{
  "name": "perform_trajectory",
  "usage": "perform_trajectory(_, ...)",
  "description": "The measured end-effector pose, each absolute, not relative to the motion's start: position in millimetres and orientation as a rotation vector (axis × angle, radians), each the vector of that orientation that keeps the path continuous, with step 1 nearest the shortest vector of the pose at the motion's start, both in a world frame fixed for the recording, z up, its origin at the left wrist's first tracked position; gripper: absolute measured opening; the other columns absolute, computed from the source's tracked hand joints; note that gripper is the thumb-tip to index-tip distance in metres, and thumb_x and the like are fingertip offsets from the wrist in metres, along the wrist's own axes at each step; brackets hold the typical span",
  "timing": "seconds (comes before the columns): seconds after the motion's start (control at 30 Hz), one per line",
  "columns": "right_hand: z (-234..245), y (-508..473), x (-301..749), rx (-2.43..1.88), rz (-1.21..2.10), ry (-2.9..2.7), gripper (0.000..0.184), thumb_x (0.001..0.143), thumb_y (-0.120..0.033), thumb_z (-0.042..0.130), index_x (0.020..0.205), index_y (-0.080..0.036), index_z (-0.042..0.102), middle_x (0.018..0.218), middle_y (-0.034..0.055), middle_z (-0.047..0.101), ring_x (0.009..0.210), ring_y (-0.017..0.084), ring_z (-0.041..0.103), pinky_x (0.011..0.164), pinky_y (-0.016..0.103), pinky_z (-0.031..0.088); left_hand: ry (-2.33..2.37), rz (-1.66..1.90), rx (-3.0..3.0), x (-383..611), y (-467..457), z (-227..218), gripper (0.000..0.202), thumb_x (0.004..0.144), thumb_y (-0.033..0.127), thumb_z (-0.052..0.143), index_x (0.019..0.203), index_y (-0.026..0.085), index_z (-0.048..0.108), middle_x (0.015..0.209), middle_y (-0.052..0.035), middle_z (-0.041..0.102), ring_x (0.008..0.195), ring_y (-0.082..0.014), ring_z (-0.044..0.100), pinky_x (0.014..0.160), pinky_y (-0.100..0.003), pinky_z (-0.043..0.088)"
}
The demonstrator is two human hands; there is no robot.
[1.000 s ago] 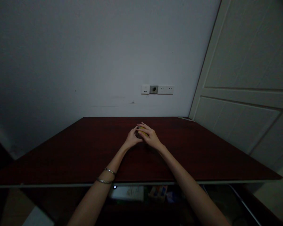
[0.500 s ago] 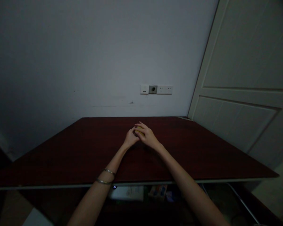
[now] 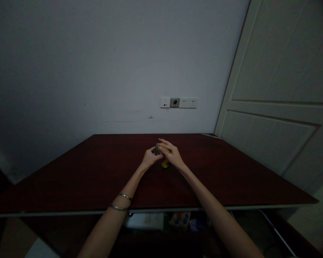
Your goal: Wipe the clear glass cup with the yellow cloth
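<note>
My left hand (image 3: 150,158) and my right hand (image 3: 172,156) meet over the middle of the table. Between them is a small dark, shiny object (image 3: 158,149), with the thumb and fingers of my left hand closed around its near side. My right hand's fingers curl over a yellow thing (image 3: 165,165), whose lower end sticks out below the palm, close to the tabletop. The dim light and my fingers hide most of both, so I cannot tell their kind or whether they are joined.
The dark red table (image 3: 97,172) reaches back to a pale wall with a row of sockets (image 3: 179,103). At the right stands a white panelled door (image 3: 271,107). Beneath the front edge, a shelf holds a white box (image 3: 145,220) and a colourful packet (image 3: 179,219).
My right hand has shifted slightly to the right. More of the dark, shiny object shows between my hands, and the yellow thing's lower end has come into view below my right palm.
</note>
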State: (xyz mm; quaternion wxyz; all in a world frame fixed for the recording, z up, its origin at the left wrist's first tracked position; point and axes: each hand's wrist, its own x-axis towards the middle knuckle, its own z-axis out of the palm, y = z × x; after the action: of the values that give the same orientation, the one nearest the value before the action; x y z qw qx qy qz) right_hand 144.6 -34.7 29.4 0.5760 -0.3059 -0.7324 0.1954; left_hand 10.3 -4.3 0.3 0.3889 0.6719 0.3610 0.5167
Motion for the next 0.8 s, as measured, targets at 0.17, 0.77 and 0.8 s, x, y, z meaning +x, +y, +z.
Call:
perform_trajectory(0.17, 33.4, -30.0, 142.1, -0.722, 0.48, -1.666, 0.027, 0.077, -0.034, 0.054, 0.098, -0.024, 0.066, 0.121, 0.0059, 0.054, 0.113, 0.022, 0.049, 0.097, 0.039, 0.037, 0.819, 1.348, 1.66, 8.6, -3.8, 0.1, 0.053, 0.052, 0.026, 0.074, 0.1, 0.009, 0.058, 0.089, -0.0071, 0.065, 0.076, -0.0163, 0.059, 0.07, -0.026, 0.047)
perform_trajectory(0.77, 25.0, -25.0, 141.9, -0.76, 0.336, -1.73, 0.024, 0.078, -0.028, 0.053, 0.098, -0.025, 0.066, 0.119, 0.0053, 0.056, 0.112, 0.021, 0.049, 0.096, 0.038, 0.038, 1.112, 1.363, 1.825, 8.6, -0.2, -4.6, 0.037, 0.054, 0.031, 0.069, 0.085, 0.01, 0.064, 0.067, -0.0006, 0.061, 0.061, -0.0114, 0.052, 0.056, -0.02, 0.04)
perform_trajectory(0.8, 24.7, -22.6, 140.9, -0.78, 0.351, -1.676, 0.025, 0.078, -0.029, 0.053, 0.098, -0.025, 0.066, 0.118, 0.0061, 0.057, 0.108, 0.021, 0.052, 0.094, 0.037, 0.04, 1.118, 1.357, 1.823, 8.5, -1.1, -3.7, 0.04, 0.053, 0.032, 0.07, 0.086, 0.011, 0.064, 0.068, -0.0009, 0.061, 0.061, -0.0115, 0.052, 0.056, -0.02, 0.04)
